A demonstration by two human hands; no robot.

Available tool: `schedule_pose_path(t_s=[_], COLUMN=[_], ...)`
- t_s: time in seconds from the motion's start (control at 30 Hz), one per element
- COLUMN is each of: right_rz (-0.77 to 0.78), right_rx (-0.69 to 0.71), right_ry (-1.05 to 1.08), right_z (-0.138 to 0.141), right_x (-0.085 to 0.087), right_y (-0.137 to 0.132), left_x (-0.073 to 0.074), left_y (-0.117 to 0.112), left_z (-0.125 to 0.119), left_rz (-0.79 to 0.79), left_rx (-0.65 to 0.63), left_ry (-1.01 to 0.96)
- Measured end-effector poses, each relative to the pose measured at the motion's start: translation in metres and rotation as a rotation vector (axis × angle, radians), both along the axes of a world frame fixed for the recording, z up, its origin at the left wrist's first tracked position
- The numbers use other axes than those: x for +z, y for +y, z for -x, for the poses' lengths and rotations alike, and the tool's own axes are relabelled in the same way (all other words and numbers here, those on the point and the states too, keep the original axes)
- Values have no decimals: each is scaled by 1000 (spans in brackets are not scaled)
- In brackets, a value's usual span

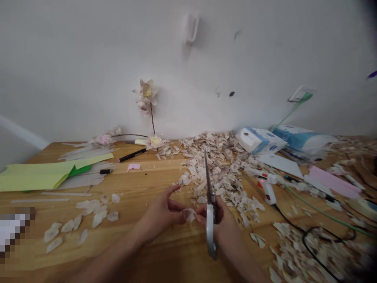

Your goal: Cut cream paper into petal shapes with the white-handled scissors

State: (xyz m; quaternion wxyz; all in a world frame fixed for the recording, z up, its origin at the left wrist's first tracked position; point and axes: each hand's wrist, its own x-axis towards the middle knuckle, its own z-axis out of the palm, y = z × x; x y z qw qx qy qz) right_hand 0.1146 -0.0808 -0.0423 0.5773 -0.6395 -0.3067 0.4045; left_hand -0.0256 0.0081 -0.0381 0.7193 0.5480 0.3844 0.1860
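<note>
A pale, thin dried petal [188, 215] is pinched between the thumb and fingers of my left hand [163, 210], whose index finger stretches forward. My right hand [225, 224] grips scissors [210, 220] with grey handles, blades pointing away from me toward the wall. The right fingertips also reach the petal's right edge. Just beyond both hands spreads a big heap of dried petals [220, 169]. To the left on the wooden table [159, 173] lie several separate petals [98, 218].
On the right are a white glue gun [268, 190] with a black cord, tissue packs [260, 139] and another petal pile [306, 251]. At left lie yellow-green paper [38, 175], a black marker [132, 155] and translucent sticks [91, 181]. A petal flower [147, 92] leans against the wall.
</note>
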Motion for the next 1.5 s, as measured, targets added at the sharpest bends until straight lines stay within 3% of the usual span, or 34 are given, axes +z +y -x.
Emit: schedule_pose_path(t_s=[0.7,0.93,1.17,1.33,1.5], right_rz=[-42,-27,-62,-102,-121], right_rx=[-31,-71,-93,-84,-82], right_ry=[10,20,11,26,-1], right_z=[-1,-2,-3,-2,-1], right_x=[-2,-3,-2,-2,-4], right_y=[0,3,4,6,6], left_x=[13,11,11,4,13], left_y=[0,-1,-7,-11,-9], left_z=[-1,-5,-13,-16,-14], left_rz=[131,24,81,127,105], left_rx=[-87,66,289,291,334], left_ry=[-16,-16,-201,-236,-220])
